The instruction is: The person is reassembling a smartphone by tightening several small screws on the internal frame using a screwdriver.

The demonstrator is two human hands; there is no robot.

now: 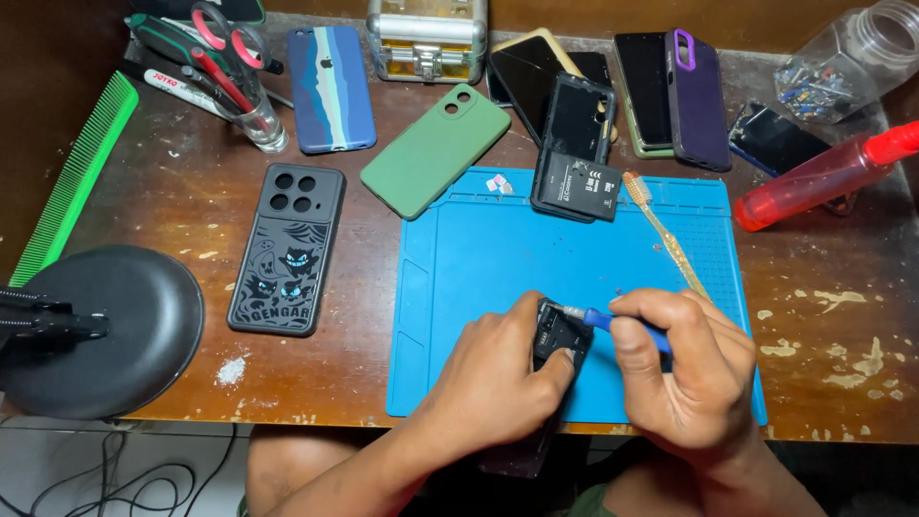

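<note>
Head view: hands gripping boxy black phone [560, 337] and slim blue-handled screwdriver [613, 324].

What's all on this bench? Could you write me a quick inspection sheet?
Surface: worn wooden table with a blue work mat.
Job's things: small black phone, back open; blue-handled screwdriver tip on it.
Clutter: phone cases, phones, toothbrush, red spray bottle, green comb, scissors in a glass, a jar.
Grippers: left hand grips the phone; right hand holds the screwdriver.
Cables: black cords below the table edge.
Surroundings: black lamp base, metal case.
</note>
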